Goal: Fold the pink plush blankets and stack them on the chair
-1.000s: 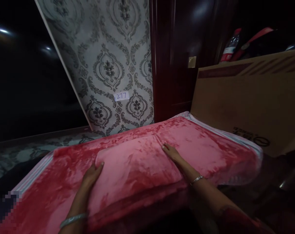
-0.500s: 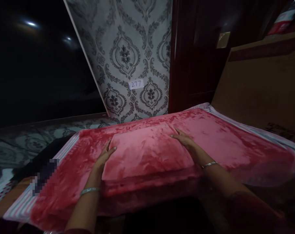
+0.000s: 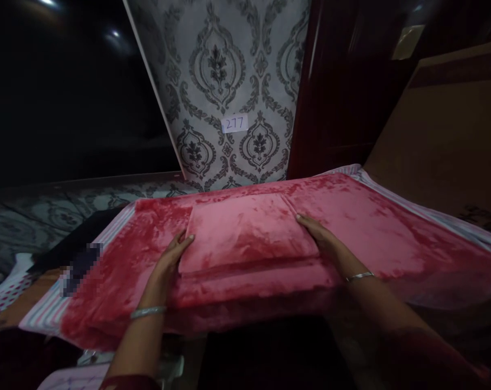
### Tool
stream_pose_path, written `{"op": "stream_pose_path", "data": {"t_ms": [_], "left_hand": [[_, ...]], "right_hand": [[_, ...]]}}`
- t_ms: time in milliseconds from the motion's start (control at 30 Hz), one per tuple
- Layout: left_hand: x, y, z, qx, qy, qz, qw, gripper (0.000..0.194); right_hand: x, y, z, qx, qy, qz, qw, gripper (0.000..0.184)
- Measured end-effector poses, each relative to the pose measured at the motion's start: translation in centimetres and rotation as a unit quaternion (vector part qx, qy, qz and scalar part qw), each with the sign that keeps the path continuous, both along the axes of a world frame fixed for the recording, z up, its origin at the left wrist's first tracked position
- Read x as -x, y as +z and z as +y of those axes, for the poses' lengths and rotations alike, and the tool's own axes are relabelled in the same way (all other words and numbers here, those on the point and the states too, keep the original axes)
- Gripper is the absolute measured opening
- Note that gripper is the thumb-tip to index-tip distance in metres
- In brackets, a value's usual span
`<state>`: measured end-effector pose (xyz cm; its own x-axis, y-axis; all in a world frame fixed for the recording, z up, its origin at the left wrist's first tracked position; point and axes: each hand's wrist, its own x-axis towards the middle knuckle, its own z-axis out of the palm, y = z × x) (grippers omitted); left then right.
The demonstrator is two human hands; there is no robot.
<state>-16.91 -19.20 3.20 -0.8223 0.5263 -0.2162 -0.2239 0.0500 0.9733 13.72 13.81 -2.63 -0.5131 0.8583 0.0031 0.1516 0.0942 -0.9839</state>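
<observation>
A neatly folded pink plush blanket (image 3: 245, 233) lies as a flat rectangular bundle on a red-pink plush cover (image 3: 362, 222) of similar fabric. On its left side rests my left hand (image 3: 175, 249), thumb on the upper edge and the fingers partly hidden beyond the side. My right hand (image 3: 316, 230) presses the opposite side, its fingertips near the far right corner and the other fingers partly hidden. Between them the two hands clasp the bundle. A bracelet is on each wrist.
A large dark screen (image 3: 66, 97) stands at the left behind the cover, and a big cardboard box (image 3: 444, 130) at the right. Patterned wallpaper bears a paper label (image 3: 234, 123) reading 277. Spotted cloth (image 3: 10, 290) lies at the far left.
The folded blanket sits slightly farther back from the cover's front edge, with both hands still at its sides. My view has tilted downward and shifted a little.
</observation>
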Motion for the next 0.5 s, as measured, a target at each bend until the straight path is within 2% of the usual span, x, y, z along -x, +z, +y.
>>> {"op": "stream_pose_path", "data": {"t_ms": [67,133,200,300,433,500], "left_hand": [[-0.8,-0.4,-0.7,0.021,-0.030,-0.001,0.999,0.084],[-1.6,-0.7,-1.0,0.036,-0.045,0.037,0.998,0.078],[-2.3,-0.9,-1.0,0.048,-0.034,0.099,0.993,0.071],[-2.7,-1.2,-0.7,0.071,-0.011,0.169,0.983,0.066],[-2.9,-0.7,-0.5,0.111,-0.003,0.168,0.980,0.064],[-3.3,-0.3,-0.9,0.089,-0.022,0.130,0.987,0.065]], "right_hand": [[-1.0,-0.3,-1.1,-0.011,-0.003,-0.026,1.000,0.069],[-1.4,-0.1,-1.9,-0.040,0.019,-0.034,0.998,0.071],[-1.5,0.2,-1.9,-0.087,0.047,-0.026,0.995,0.070],[-1.3,0.3,-1.3,-0.132,0.032,-0.013,0.991,0.070],[-1.4,-0.5,-1.3,-0.093,0.060,0.003,0.994,0.074],[-1.9,-0.7,-1.9,-0.080,0.073,0.017,0.994,0.073]]}}
